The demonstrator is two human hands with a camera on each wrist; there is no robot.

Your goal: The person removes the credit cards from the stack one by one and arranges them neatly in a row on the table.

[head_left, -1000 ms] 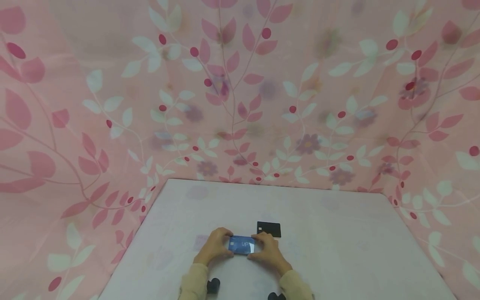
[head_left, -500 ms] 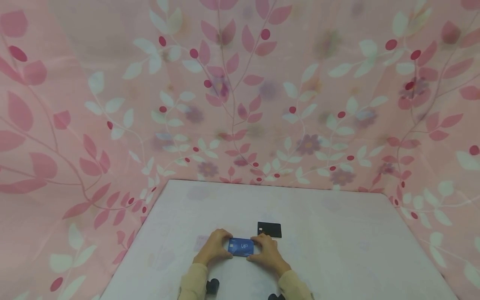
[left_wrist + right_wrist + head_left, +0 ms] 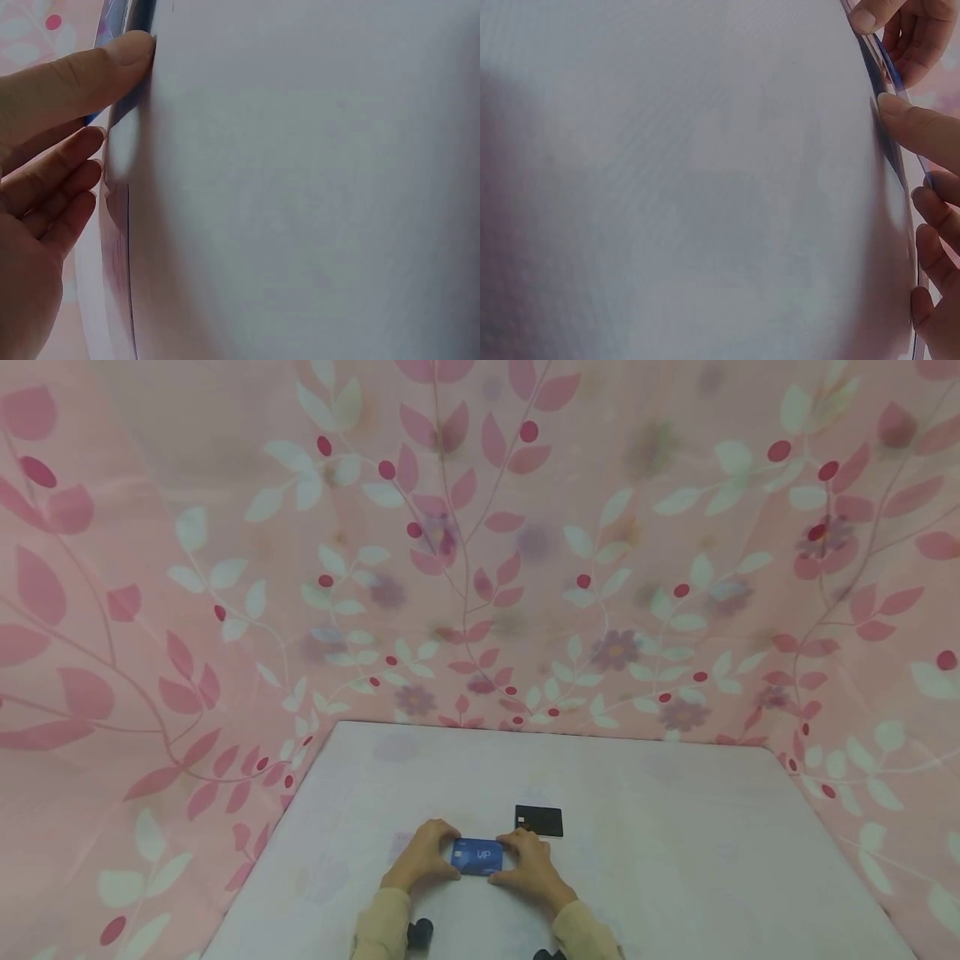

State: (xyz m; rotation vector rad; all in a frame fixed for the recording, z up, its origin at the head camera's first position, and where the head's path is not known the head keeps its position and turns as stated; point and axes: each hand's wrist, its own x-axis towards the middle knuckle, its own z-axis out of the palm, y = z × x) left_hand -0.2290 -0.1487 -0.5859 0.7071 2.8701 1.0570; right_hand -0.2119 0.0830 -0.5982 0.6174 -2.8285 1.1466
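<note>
Your left hand (image 3: 422,853) and right hand (image 3: 532,865) hold the blue card (image 3: 477,857) by its ends; uneven inward squeezing could bow it or flick it loose.

Outward of the right hand (image 3: 531,870): bare table (image 3: 690,852), free to pass. Just beyond its fingers: black chip card (image 3: 543,820), low obstacle. Between it and left hand (image 3: 422,858): blue VIP card (image 3: 478,860) bars passage. Beyond left hand: open table, bounded by floral fabric (image 3: 480,568).

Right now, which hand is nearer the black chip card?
Right. The right hand is just on the near side of the black chip card; the left hand is farther left, at the left end of the blue VIP card.
</note>
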